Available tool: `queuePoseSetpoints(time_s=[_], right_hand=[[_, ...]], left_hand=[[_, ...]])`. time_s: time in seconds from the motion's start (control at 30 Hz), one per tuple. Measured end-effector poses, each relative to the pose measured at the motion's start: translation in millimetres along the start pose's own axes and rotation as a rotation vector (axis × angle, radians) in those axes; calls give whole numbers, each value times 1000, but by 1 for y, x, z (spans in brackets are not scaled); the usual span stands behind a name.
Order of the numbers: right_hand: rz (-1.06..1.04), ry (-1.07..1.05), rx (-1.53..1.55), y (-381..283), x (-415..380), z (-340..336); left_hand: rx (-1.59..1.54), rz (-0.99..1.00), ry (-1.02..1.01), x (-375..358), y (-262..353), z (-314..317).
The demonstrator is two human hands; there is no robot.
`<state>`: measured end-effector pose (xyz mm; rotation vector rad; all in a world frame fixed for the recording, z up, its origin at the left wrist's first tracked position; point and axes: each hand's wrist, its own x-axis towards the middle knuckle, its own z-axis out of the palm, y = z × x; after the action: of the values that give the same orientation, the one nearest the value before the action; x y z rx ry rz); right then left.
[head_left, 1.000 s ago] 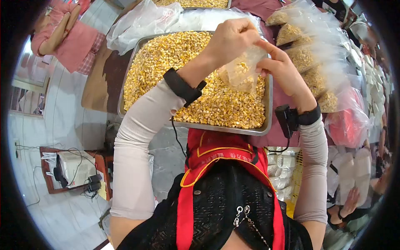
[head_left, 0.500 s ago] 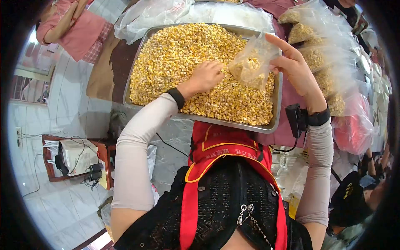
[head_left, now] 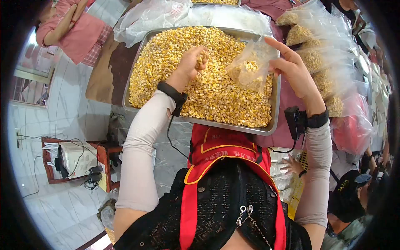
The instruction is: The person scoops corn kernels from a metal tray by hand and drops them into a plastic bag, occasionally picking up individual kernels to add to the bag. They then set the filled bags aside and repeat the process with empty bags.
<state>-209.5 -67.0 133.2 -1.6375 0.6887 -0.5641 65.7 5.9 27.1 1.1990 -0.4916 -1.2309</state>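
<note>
A metal tray point(head_left: 200, 121) heaped with yellow corn kernels point(head_left: 162, 62) lies in front of me. My left hand point(head_left: 191, 62) is over the left-middle of the heap, its fingers curled round some kernels that show at the fingertips. At the tray's right side, my right hand point(head_left: 291, 68) pinches the upper edge of a clear plastic bag point(head_left: 250, 68) between thumb and forefinger. Some kernels sit in the lower part of that bag, which rests against the heap.
Several filled clear bags point(head_left: 314, 60) line the right side of the table. Clear plastic sheeting point(head_left: 225, 16) lies behind the tray, with another tray point(head_left: 216, 2) beyond. A person with folded arms point(head_left: 71, 29) stands at left; another person's hand point(head_left: 293, 165) shows below my right arm.
My left hand has moved up and left from beside the bag, now with kernels in its fingers. My right hand and the bag have barely moved. Another person's hand has appeared at lower right.
</note>
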Motion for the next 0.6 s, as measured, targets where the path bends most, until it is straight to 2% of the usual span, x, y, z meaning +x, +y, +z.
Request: queuePoseSetpoints(time_s=[0.03,0.1,0.13,0.17,0.23,0.3,0.37,0.5,0.57,0.6], right_hand=[[-2,2,0,0,0,1],[25,-23,-19,-2,0,1],[26,-15,-23,-2,0,2],[14,-18,-16,-3,1,3],[1,-15,-15,-5,0,5],[26,-9,-36,-7,0,7],[32,-12,-30,-5,1,7],[-10,-20,34,-3,2,9],[-16,-18,51,0,1,9],[-15,12,48,0,0,9]], left_hand=[[1,2,-2,-3,5,4],[-496,-124,45,-7,23,20],[-564,-112,-56,-7,28,25],[-566,-115,-64,-5,33,31],[-595,-58,-278,-8,52,52],[-565,-43,-340,-14,70,78],[-574,24,-660,-16,79,104],[-480,42,-687,-30,69,154],[-271,135,-388,-37,59,168],[-142,257,-393,-35,57,169]])
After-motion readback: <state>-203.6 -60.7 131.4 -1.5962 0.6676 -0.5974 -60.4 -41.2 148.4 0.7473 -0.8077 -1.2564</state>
